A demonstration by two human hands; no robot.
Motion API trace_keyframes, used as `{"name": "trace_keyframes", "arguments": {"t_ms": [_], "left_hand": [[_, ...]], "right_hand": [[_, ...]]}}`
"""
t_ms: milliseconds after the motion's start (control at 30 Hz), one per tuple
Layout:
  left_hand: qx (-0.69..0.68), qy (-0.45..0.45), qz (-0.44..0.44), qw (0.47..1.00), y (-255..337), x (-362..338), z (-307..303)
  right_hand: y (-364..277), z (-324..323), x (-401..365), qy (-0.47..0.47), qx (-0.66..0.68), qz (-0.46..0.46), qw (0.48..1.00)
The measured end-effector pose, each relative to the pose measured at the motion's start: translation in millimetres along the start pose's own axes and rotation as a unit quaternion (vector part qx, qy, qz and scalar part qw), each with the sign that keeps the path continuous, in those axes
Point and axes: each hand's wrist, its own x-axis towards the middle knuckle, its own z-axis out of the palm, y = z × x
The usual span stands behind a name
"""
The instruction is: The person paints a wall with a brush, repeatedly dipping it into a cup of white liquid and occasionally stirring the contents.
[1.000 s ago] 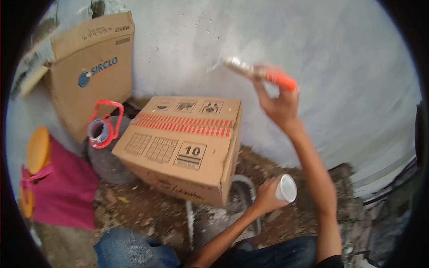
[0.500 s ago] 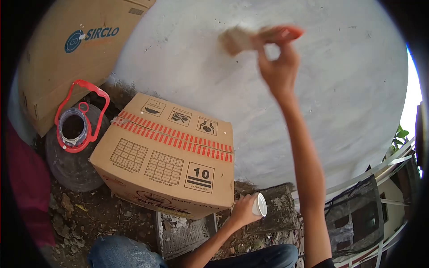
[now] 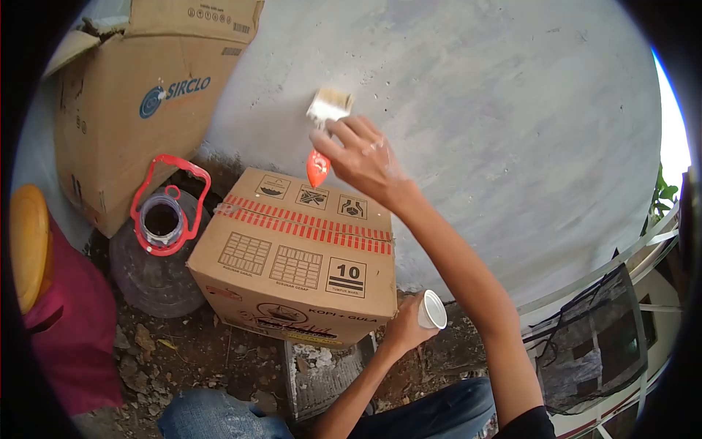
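Note:
A paintbrush (image 3: 319, 165) with an orange-red handle is gripped in my right hand (image 3: 363, 152), its pale bristles up against the grey-white wall (image 3: 468, 146). White paint smears the back of that hand. Low beside the taped cardboard box (image 3: 307, 249), my left hand (image 3: 408, 326) is wrapped round a small white cup (image 3: 434, 310) tilted toward me. What the cup holds cannot be made out clearly. Part of the brush is hidden behind my right fingers.
A tall SIRCLO carton (image 3: 139, 117) leans at the left, near a clear jug (image 3: 157, 285) with a red handle. A yellow round object (image 3: 29, 249) sits on dark red cloth (image 3: 77, 329). Rubble and soil (image 3: 190, 358) cover the ground. Black mesh (image 3: 592, 351) hangs at the right.
My right hand has brought the paintbrush left and down across the wall, and the brush handle now points downward. The view has shifted slightly left; my left hand still holds the cup.

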Motion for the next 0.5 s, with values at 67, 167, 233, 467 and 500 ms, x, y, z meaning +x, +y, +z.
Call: {"name": "trace_keyframes", "arguments": {"t_ms": [67,167,233,467,500], "left_hand": [[0.012,0.0,0.004,1.0,1.2,0.6,-3.2],[0.008,0.0,0.001,1.0,2.8,0.5,-7.3],[0.015,0.008,0.007,1.0,2.5,-0.1,-7.9],[0.009,0.016,0.031,0.999,2.0,3.8,-16.0],[0.012,0.015,0.025,1.0,1.2,4.2,-17.3]], "right_hand": [[-8.0,-8.5,-3.0,0.001,0.069,0.056,0.996],[3.5,-33.4,-10.1,0.047,0.083,0.085,0.992],[9.9,-66.1,-14.6,0.068,0.055,0.09,0.992],[-24.3,-163.0,-109.0,0.084,-0.019,0.136,0.987],[-30.2,-166.4,-128.1,0.08,-0.027,0.159,0.984]]}}
